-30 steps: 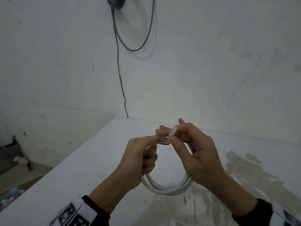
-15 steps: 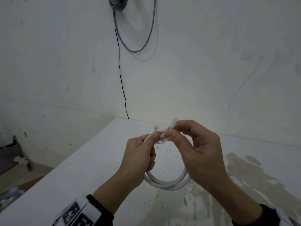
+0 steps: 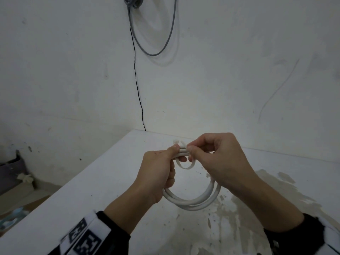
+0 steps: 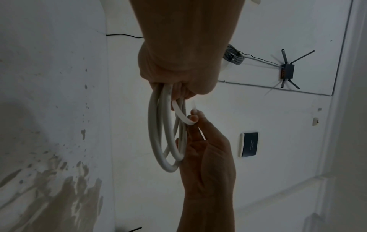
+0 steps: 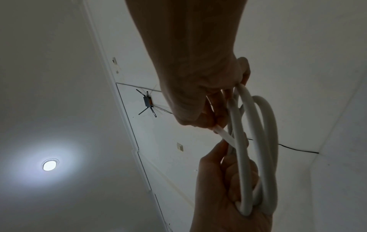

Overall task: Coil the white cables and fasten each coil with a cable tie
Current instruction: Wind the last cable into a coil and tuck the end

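A white cable coil [image 3: 193, 203] hangs over the white table [image 3: 103, 184], held up by both hands. My left hand [image 3: 173, 153] grips the coil's top strands in its fist, thumb pressed on top. A white cable tie [image 3: 185, 165] loops under those strands, its head [image 3: 175, 141] sticking up above the thumbs. My right hand [image 3: 191, 151] pinches the tie's strap beside the left thumb. In the left wrist view the coil [image 4: 158, 133] hangs from the left hand [image 4: 178, 87] with the strap [image 4: 181, 114] curving to the right hand's fingertips [image 4: 195, 117]. The right wrist view shows the strap [image 5: 224, 135] crossing the coil [image 5: 264, 141].
The table has brownish stains [image 3: 239, 208] on its near right part. A grey cable loop [image 3: 156, 52] and a thin black wire [image 3: 138, 89] hang on the wall behind. Clutter lies on the floor at the left [image 3: 24, 177]. A router [image 4: 287, 72] is fixed high on the wall.
Both hands rose a little with the coil. My right hand turned over and drew the strap, so a loop of tie now hangs under the coil's top strands.
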The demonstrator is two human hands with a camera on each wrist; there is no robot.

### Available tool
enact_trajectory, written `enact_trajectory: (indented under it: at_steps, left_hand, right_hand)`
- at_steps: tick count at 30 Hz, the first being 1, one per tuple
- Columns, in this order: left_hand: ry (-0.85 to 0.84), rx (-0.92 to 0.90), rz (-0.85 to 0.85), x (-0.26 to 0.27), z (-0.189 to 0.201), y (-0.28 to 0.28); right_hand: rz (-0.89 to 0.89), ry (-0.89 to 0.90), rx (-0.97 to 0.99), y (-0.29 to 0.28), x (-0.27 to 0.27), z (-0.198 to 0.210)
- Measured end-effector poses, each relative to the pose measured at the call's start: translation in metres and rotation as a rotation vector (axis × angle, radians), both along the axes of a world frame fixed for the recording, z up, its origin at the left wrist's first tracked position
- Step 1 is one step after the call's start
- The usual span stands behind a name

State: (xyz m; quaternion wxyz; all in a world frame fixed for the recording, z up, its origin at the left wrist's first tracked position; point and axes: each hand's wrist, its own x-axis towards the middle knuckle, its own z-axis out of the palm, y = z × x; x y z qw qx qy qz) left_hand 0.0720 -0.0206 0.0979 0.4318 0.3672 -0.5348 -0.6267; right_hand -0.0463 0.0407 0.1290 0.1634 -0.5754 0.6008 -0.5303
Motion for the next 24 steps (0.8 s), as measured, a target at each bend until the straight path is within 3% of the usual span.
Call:
enact_trajectory:
  at_steps: [12, 20, 24]
  left_hand:
    - [-0.089, -0.179, 0.077, -0.007, -0.007, 0.003]
    - [-0.294, -0.872, 0.190, -0.007, -0.021, 0.002]
    - [-0.316, -1.056, 0.215, -0.007, -0.026, -0.003]
  right_hand:
    - [-0.046, -0.008, 0.010, 0.000, 0.001, -0.003]
    - [-0.017, -0.182, 0.115, 0.001, -0.008, 0.005]
    - [0.043, -0.216, 0.208, 0.006, -0.012, 0.009]
